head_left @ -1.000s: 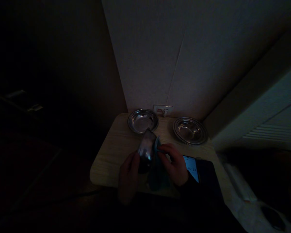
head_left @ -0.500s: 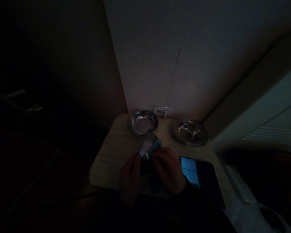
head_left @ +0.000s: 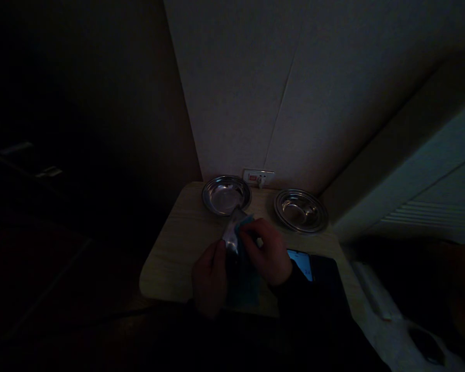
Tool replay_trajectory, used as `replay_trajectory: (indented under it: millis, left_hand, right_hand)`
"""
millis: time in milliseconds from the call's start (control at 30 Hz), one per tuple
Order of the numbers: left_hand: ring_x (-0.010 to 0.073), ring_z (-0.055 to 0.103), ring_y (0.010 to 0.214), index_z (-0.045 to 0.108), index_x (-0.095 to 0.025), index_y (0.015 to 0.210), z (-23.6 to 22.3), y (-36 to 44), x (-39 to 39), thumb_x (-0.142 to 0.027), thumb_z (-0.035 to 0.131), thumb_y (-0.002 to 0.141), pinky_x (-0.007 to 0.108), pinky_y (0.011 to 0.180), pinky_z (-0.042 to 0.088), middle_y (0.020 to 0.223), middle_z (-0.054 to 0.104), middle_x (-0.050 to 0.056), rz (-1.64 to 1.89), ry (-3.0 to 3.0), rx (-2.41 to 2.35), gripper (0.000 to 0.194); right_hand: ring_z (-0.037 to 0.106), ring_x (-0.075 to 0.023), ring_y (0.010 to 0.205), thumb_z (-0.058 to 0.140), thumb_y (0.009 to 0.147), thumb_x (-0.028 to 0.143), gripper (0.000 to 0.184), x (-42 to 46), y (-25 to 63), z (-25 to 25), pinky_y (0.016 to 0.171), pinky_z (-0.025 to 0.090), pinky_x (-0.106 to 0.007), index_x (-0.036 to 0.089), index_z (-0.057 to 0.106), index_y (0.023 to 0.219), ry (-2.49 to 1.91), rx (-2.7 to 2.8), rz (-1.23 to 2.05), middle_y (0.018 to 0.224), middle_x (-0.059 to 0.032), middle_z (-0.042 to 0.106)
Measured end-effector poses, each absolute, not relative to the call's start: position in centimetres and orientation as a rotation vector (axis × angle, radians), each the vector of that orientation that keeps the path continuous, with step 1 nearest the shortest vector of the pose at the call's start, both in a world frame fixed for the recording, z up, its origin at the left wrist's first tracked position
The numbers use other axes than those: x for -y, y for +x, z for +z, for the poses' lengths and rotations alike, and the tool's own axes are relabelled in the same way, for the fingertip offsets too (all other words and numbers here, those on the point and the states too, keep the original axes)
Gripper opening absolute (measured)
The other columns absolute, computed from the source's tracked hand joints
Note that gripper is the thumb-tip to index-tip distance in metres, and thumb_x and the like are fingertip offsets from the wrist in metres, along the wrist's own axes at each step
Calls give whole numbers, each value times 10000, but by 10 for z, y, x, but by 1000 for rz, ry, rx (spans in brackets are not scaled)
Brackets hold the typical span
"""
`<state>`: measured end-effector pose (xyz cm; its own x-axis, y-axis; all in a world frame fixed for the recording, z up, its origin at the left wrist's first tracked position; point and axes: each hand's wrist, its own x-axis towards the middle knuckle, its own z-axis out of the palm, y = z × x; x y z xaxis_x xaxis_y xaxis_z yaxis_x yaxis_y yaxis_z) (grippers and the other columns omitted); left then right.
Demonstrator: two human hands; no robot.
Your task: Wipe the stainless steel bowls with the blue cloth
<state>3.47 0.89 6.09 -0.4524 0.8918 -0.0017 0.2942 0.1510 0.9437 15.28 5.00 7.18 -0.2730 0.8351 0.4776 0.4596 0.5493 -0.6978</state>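
Note:
My left hand (head_left: 209, 276) is closed on the near left edge of a shiny metal dish (head_left: 231, 240), which is tilted up on its side above the table. Its lower part is lost in the dark. In my right hand (head_left: 267, 253), the fingers pinch a blue-green cloth (head_left: 245, 220) against the dish's surface. The loose end of the cloth hangs down between my hands. Just beyond the held dish, a round metal dish (head_left: 225, 196) lies on the table. To the right are metal dishes that look stacked (head_left: 300, 211).
The small light wood table (head_left: 170, 248) stands against a wall with a socket (head_left: 258, 177) and a plug in it. A lit phone (head_left: 301, 263) lies by my right wrist, beside a dark flat object (head_left: 327, 284). The room is very dim.
My right hand has moved the cloth over the dish, first down and inward, then back up and farther left. My left hand keeps its hold. The phone is partly covered again by my right arm.

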Motion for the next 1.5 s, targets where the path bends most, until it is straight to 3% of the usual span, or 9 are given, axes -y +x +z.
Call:
replay_trajectory:
  millis: [1500]
  left_hand:
    - [148,598,608,682,-152,757,57,40,0,-393,439,802,211,554,442,674,682,43,1318,1187,-1823,345]
  right_hand:
    - [530,-172,746,497,793,152,93,-58,159,88,670,427,-291,189,582,785,-1073,2101,446,749,-41,561]
